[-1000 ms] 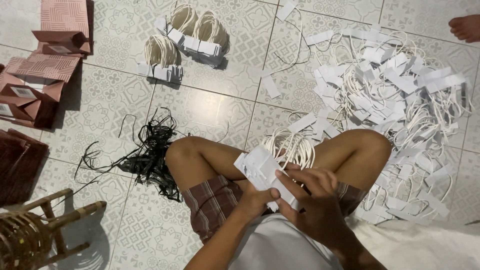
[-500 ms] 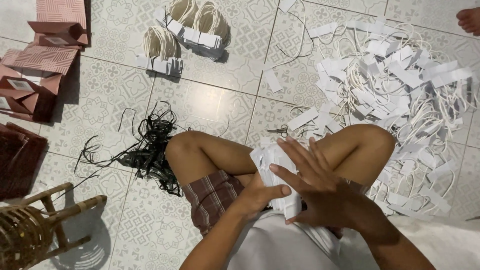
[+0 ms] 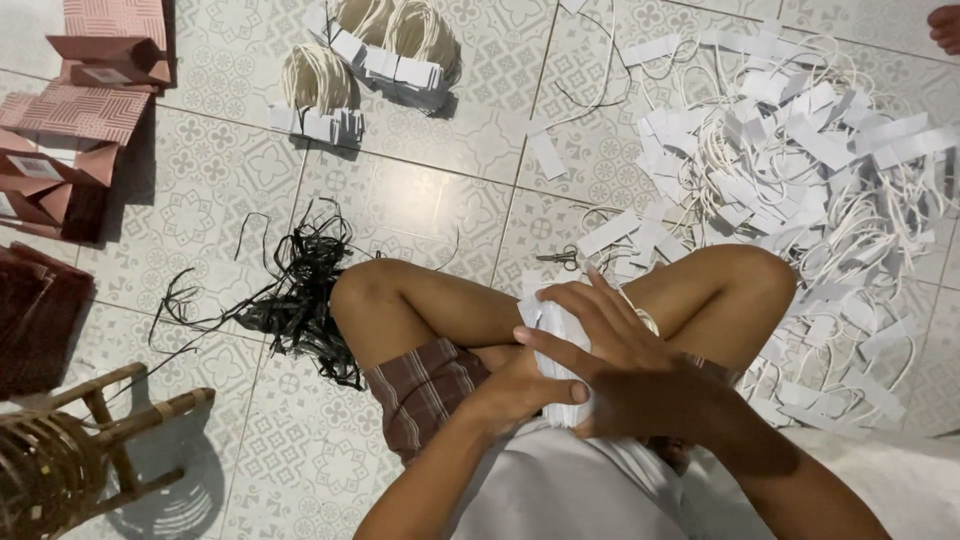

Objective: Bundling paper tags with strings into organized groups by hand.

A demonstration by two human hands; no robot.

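1. The person is sitting cross-legged on the tiled floor [image 3: 400,200], and both hands are closing around a stack of white paper strips [image 3: 560,350] held in the lap, between the knees.
2. The left hand [image 3: 515,385] is cupping the stack from below and from its near side, grasping it; the right hand [image 3: 620,360] is lying over the top and far side with fingers [image 3: 560,345] spread across the strips, also grasping.
3. Judging by the grip, the step in hand is squaring up a gathered bundle of strips so its edges line up.
4. A large loose heap of white strips with cord loops [image 3: 800,190] is lying toward the right edge of the floor, just beyond the right knee.
5. Two finished-looking bundles of strips with cream cords [image 3: 365,70] are sitting near the far edge, well apart from the hands.
6. Small scissors [image 3: 558,258] are lying just beyond the knees; a tangle of black cord [image 3: 290,290] is lying beside the left knee.
7. Pink paper bags [image 3: 80,110] are lying at the far left corner.
8. The next move seems to call for firm, even pressure from both hands, lest the stack fan out.
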